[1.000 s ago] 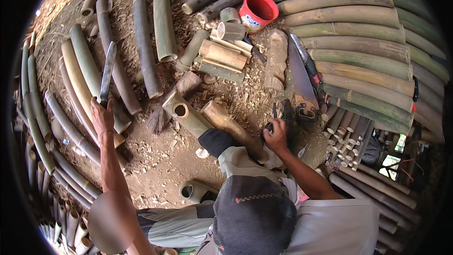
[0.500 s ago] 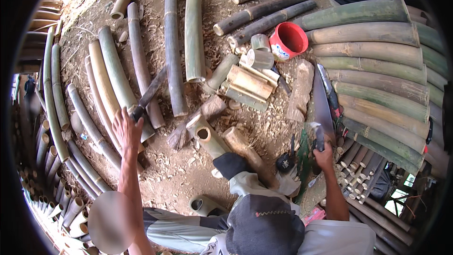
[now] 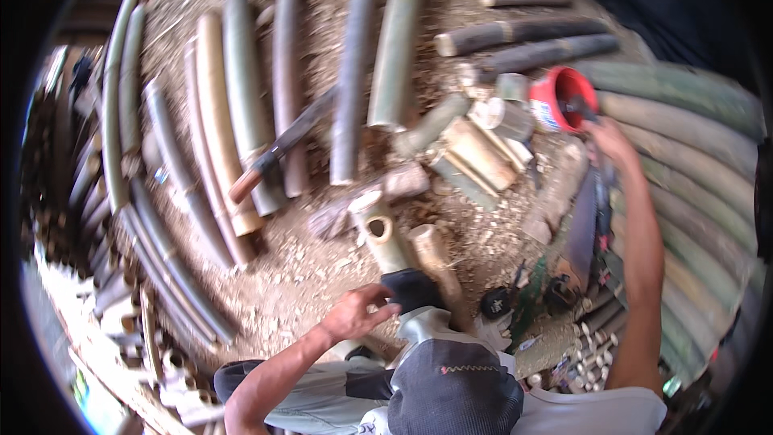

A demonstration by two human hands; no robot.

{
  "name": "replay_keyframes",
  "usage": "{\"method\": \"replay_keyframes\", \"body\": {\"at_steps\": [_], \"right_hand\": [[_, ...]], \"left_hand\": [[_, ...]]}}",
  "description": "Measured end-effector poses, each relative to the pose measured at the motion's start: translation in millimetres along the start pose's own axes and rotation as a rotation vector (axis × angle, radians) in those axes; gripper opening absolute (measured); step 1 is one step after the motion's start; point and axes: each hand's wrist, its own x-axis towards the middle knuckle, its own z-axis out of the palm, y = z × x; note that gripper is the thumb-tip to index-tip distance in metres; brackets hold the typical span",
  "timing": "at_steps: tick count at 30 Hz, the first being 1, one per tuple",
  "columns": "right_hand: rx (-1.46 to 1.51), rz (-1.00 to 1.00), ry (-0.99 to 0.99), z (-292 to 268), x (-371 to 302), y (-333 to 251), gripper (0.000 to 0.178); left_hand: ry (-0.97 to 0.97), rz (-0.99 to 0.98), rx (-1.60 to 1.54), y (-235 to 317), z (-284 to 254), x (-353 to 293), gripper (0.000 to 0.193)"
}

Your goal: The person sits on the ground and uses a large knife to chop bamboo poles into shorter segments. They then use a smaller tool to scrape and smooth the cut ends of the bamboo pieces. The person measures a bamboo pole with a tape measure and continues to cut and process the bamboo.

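My right hand reaches to the rim of a red bucket. Its blurred fingers are closed round a dark, short tool whose end goes inside the bucket; its kind is unclear. My left hand hovers above my bent leg with nothing in it, fingers apart and slightly curled. Just beyond that hand leans a bamboo tube with a round hole in its side, beside a short log. Farther left, a machete with a wooden handle lies across upright-looking lengths of bamboo.
Split and whole bamboo poles fan out along the right. Left of them rest a wide dark blade and a rough log. Cut bamboo pieces lie mid-ground among shavings. A dark cap fills the lower middle.
My left hand has let go of the machete handle and come back toward my leg. My right hand has moved forward to the red bucket. The whole view has shifted and blurred.
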Motion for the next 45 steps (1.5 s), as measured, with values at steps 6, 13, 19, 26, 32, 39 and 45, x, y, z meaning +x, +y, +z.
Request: {"method": "replay_keyframes", "body": {"at_steps": [6, 13, 19, 26, 32, 39, 45], "right_hand": [[0.232, -0.416, -0.256, 36, -151, -81, 0.034], [-0.871, -1.343, -0.646, 187, -189, -137, 0.053], [-1.399, -1.44, -0.703, 225, -180, -176, 0.037], [-0.7, -0.916, -0.836, 254, -186, -125, 0.028], [0.012, -0.451, -0.494, 331, -274, -68, 0.044], [-0.309, -0.662, -0.537, 275, -208, -84, 0.039], [-1.047, -1.149, -0.727, 249, -191, -191, 0.018]], "left_hand": [[-0.132, 0.189, -0.795, 13, 52, 42, 0.071], [-0.186, 0.361, -1.897, 20, 124, 108, 0.088], [0.055, 0.155, -2.278, 48, 77, 129, 0.071], [0.367, -0.348, -1.585, 1, 67, 91, 0.041], [0.37, -0.04, -0.282, -19, 1, 61, 0.053], [0.386, -0.18, -0.557, 11, 16, 110, 0.042], [0.264, 0.129, -1.894, 15, 24, 100, 0.034]]}}
